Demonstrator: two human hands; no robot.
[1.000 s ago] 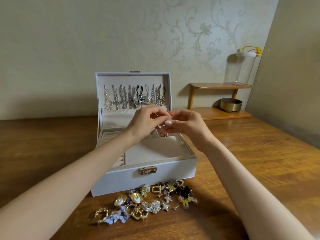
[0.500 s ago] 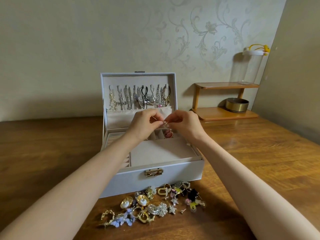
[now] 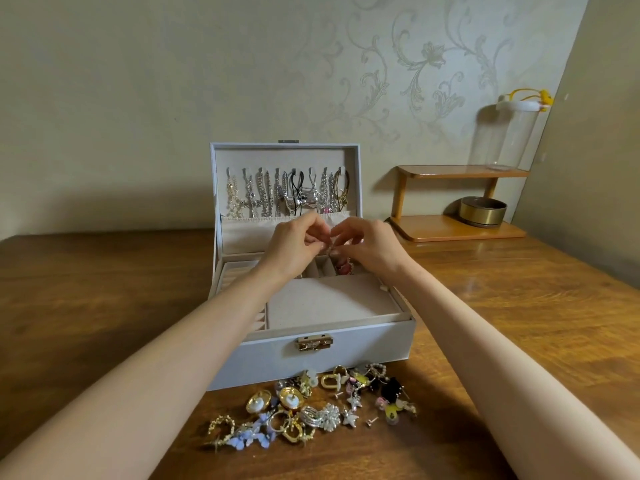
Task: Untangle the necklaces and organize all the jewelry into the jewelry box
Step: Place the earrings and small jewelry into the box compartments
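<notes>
A white jewelry box [image 3: 346,351] stands open on the wooden table, several necklaces [image 3: 287,192] hanging on hooks inside its lid. My left hand [image 3: 294,247] and my right hand [image 3: 370,247] meet over the box's back compartments, fingertips together pinching a small shiny piece of jewelry [image 3: 329,249]. A pink piece [image 3: 343,268] lies in a back compartment just below. A pile of loose jewelry [image 3: 311,407], with gold earrings, rings, stars and blue flowers, lies on the table in front of the box.
A small wooden shelf [image 3: 460,202] stands at the back right, with a brass tin [image 3: 483,211] below and a clear jar [image 3: 512,133] on top. A wall runs along the right side. Bare tabletop [image 3: 86,306] spreads to the left of the box.
Both hands moved a little farther back over the box's rear compartments, still joined at the fingertips on the small piece. The camera view shifted slightly.
</notes>
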